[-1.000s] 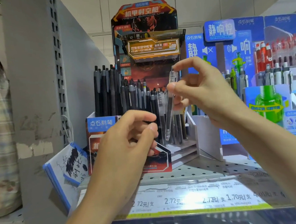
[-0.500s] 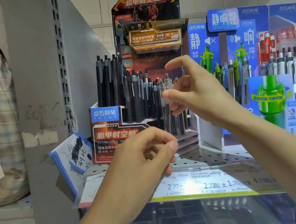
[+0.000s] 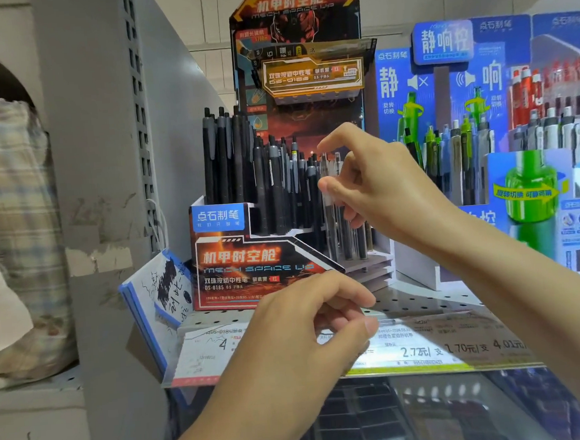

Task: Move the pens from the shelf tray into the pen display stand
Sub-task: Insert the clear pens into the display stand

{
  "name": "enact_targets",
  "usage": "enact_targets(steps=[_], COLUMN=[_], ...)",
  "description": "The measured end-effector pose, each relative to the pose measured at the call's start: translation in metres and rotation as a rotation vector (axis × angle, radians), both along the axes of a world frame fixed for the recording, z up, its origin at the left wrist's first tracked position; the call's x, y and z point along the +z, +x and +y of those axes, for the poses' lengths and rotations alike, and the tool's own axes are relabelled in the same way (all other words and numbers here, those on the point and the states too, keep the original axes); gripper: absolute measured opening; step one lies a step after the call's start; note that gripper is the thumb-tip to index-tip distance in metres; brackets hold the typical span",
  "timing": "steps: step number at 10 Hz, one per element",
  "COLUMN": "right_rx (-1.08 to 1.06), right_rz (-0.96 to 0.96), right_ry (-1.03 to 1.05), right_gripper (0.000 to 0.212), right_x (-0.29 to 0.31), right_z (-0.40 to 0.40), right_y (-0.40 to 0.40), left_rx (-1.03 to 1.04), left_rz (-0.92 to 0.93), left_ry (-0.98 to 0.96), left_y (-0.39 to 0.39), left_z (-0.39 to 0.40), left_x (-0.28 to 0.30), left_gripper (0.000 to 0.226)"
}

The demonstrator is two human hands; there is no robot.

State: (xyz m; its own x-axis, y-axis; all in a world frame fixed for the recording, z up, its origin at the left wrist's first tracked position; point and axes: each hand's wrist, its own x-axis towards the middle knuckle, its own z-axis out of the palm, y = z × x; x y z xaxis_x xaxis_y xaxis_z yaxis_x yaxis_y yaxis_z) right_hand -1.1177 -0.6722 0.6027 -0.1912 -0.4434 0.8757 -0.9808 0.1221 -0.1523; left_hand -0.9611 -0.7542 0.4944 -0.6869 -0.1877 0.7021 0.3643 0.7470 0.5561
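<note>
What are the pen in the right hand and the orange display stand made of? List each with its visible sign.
Pen: looks like clear glossy plastic, since the barrel shows through.
Display stand: probably printed cardboard with a slight sheen, judging by its flat folded panels and cut edges.

the right hand (image 3: 379,186) covers the middle of a clear pen (image 3: 328,200) (whether the fingers pinch it is unclear). the left hand (image 3: 309,325) hides part of the price strip (image 3: 428,347), whose small print blurs. lower shelf contents stay indistinct.
</note>
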Motion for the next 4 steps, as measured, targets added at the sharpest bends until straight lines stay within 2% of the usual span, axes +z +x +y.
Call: enact_targets(steps=[2, 3, 4], right_rx=[0.033, 0.020, 0.047], right_rz=[-0.035, -0.067, -0.041], right_ry=[0.024, 0.011, -0.088], right_gripper=[0.034, 0.050, 0.048], right_x=[-0.004, -0.005, -0.015], right_z=[0.003, 0.011, 0.021], right_y=[0.004, 0.007, 0.013], left_rx=[0.043, 0.097, 0.152], left_rz=[0.005, 0.038, 0.072], left_ry=[-0.017, -0.074, -0.119], left_y=[-0.001, 0.000, 0.005], left_z=[0.004, 0.009, 0.017], left_x=[-0.005, -0.008, -0.007], left_gripper=[0.012, 0.008, 0.003])
